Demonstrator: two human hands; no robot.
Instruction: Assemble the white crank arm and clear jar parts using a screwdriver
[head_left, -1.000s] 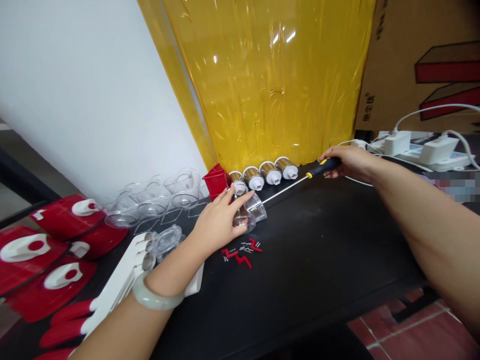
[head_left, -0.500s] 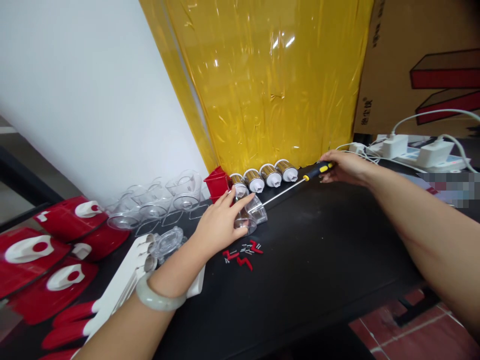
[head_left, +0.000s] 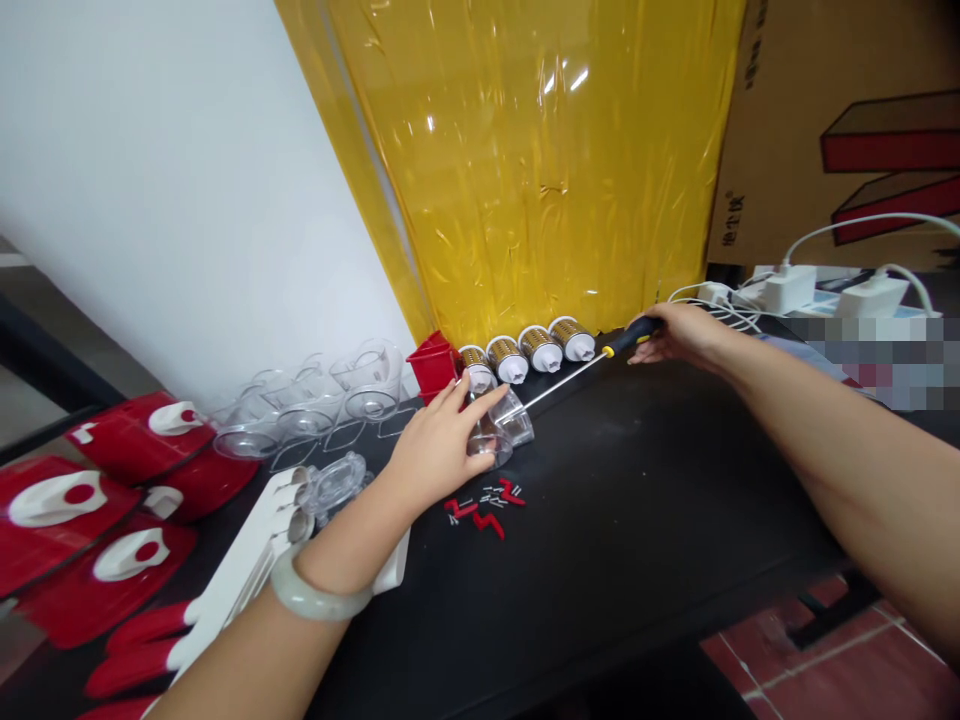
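Note:
My left hand (head_left: pixel 439 445) is closed over a clear plastic housing (head_left: pixel 506 430) that lies on the black table (head_left: pixel 645 500). My right hand (head_left: pixel 686 335) grips the black and yellow handle of a long screwdriver (head_left: pixel 577 370). The screwdriver's thin shaft slants down to the left and its tip reaches the clear housing. Small red clips and tiny screws (head_left: pixel 487 505) lie on the table just in front of my left hand. A pale bangle sits on my left wrist.
Several gold and white cylinders (head_left: pixel 525 350) and a red cup (head_left: pixel 433 365) line the yellow plastic curtain. Clear housings (head_left: pixel 315 400) stand at the wall, red and white shells (head_left: pixel 97 500) at far left. A white power strip with chargers (head_left: pixel 832 295) lies at right.
My right hand has slid the screwdriver a little to the left and toward the curtain. My left hand stays on the clear housing.

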